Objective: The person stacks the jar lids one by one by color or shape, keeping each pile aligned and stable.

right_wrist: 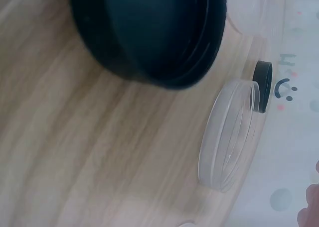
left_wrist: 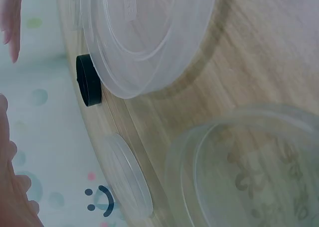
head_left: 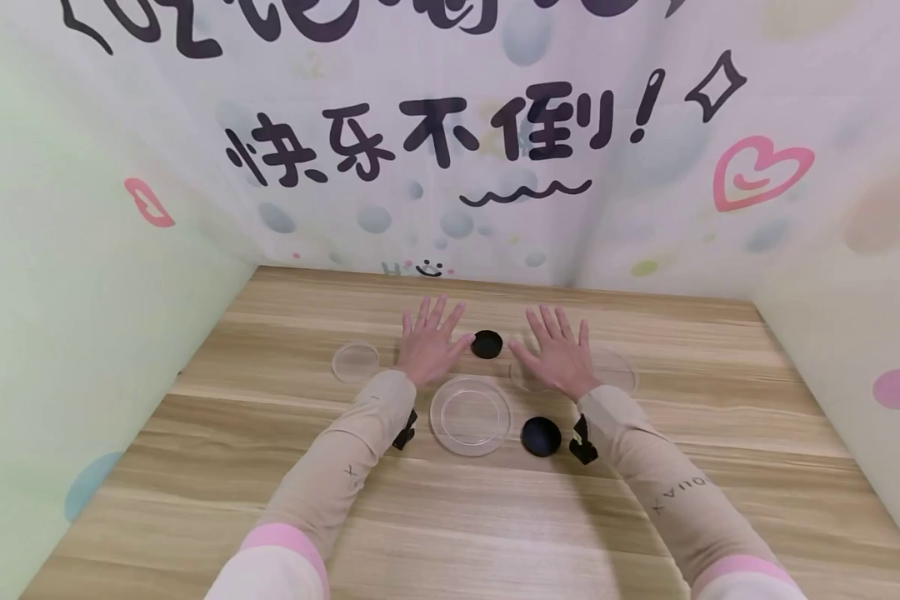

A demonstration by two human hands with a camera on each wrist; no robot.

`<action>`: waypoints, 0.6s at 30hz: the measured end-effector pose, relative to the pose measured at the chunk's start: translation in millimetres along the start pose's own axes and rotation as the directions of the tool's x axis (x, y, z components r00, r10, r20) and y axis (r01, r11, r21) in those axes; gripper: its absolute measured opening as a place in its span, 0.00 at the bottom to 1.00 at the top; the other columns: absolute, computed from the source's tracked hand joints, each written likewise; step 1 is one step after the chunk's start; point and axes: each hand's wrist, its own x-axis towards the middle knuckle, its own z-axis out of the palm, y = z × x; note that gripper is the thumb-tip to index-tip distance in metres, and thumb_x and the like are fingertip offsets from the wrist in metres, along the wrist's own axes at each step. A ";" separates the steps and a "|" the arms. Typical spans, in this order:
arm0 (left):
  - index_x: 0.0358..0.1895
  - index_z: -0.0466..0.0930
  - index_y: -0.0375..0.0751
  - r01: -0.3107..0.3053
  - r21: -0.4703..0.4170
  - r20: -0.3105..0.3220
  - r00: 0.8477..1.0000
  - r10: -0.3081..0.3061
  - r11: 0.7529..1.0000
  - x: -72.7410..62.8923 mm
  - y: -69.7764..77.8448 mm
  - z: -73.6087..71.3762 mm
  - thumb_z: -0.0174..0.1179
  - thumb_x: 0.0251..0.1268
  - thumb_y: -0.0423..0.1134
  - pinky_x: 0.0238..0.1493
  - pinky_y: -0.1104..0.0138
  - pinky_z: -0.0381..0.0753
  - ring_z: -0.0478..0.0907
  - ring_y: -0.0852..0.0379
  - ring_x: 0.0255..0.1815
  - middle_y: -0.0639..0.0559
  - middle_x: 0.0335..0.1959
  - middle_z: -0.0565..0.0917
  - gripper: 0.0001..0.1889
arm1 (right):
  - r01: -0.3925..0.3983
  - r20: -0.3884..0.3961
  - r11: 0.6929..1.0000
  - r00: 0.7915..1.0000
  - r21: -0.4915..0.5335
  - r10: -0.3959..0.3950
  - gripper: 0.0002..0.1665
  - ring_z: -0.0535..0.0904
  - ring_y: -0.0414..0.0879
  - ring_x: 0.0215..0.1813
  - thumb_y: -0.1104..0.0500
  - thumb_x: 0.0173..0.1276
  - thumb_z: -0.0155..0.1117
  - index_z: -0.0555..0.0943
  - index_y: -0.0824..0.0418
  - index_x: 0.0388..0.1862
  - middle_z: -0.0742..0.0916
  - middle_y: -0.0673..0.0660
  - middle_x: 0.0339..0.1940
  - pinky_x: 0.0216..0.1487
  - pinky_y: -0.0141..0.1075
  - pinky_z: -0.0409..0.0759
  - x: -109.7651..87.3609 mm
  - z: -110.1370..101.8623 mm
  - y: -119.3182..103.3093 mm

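Note:
In the head view my left hand [head_left: 429, 346] is spread flat, palm down, its thumb beside a small black lid [head_left: 487, 344]. My right hand [head_left: 558, 354], likewise spread, lies on that lid's other side and partly covers two clear round lids. Both hands look raised off the wood, and neither holds anything. A larger clear lid [head_left: 470, 417] sits between the forearms, with a second black lid [head_left: 542, 437] to its right. Another clear lid [head_left: 356, 362] lies left of my left hand. The right wrist view shows the nearer black lid [right_wrist: 149, 33] hollow side up.
A wood-grain tabletop [head_left: 495, 525] carries all the lids. Behind it hangs a white printed cloth [head_left: 450, 225] with lettering and bubbles. Pale walls rise at the left [head_left: 82, 292] and right [head_left: 832, 275].

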 end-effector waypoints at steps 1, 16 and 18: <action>0.69 0.44 0.56 -0.001 0.003 0.001 1.000 0.001 1.000 0.1 1.0 -0.4 0.33 0.65 0.60 0.63 0.46 0.29 0.29 0.48 0.68 0.49 0.70 0.40 0.31 | 0.000 -0.002 1.000 1.000 0.006 0.000 0.43 0.33 0.52 0.70 0.32 0.63 0.36 0.47 0.53 0.70 0.48 0.55 0.71 0.61 0.55 0.23 -0.7 -0.6 1.0; 0.69 0.47 0.56 -0.076 0.016 0.013 0.997 0.075 0.997 4.8 31.2 6.3 0.35 0.64 0.62 0.63 0.45 0.37 0.33 0.49 0.69 0.49 0.70 0.44 0.32 | -0.013 -0.003 1.000 1.000 0.029 0.013 0.44 0.35 0.54 0.70 0.31 0.63 0.32 0.44 0.54 0.71 0.47 0.57 0.71 0.61 0.57 0.23 -12.1 -13.6 29.2; 0.69 0.47 0.56 -0.085 0.014 0.007 0.996 0.085 0.996 5.6 34.8 8.1 0.35 0.64 0.62 0.63 0.45 0.37 0.34 0.49 0.69 0.49 0.70 0.44 0.32 | -0.009 -0.005 0.999 1.000 0.050 0.009 0.44 0.36 0.55 0.70 0.32 0.64 0.33 0.46 0.56 0.70 0.48 0.59 0.71 0.61 0.57 0.23 -14.2 -16.3 32.5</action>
